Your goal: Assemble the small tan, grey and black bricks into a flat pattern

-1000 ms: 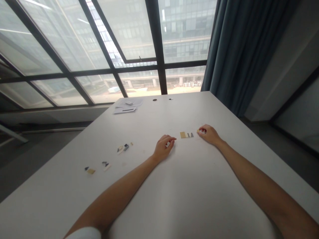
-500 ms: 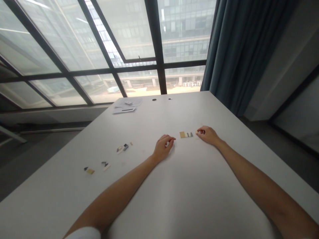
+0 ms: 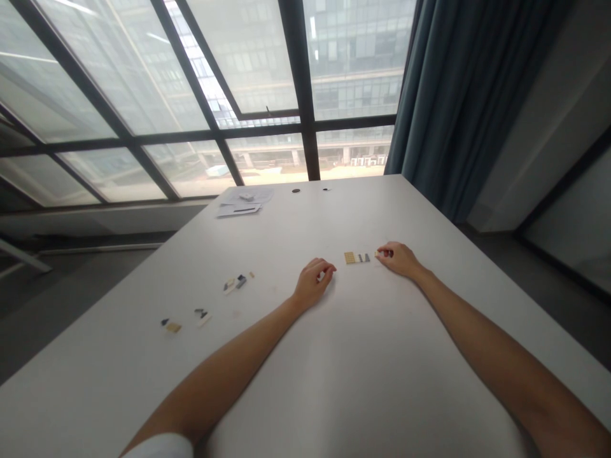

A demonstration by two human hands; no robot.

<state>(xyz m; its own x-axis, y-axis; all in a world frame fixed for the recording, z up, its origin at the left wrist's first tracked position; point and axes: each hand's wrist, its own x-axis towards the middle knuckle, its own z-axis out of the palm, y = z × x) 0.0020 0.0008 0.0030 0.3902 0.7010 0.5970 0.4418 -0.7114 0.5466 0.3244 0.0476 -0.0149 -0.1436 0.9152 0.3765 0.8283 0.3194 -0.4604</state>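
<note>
Tall windows [image 3: 252, 63] face the white table [image 3: 358, 356], where a short row of tan, cream and grey pieces [image 3: 356, 258] lies between both hands. Compared with a second ago, the right hand [image 3: 397, 257] has brought the small yellowish piece [image 3: 377, 254] in its pinch slightly nearer the row's right end. The left hand [image 3: 314, 281] stays curled near the other end; whether its fingertips meet, I can't tell. Papers [image 3: 233, 214] beyond are too distant to read.

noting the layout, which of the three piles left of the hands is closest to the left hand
The rightmost pile, beside a small tan piece; the middle pile and leftmost pile lie farther from the left hand.
</note>
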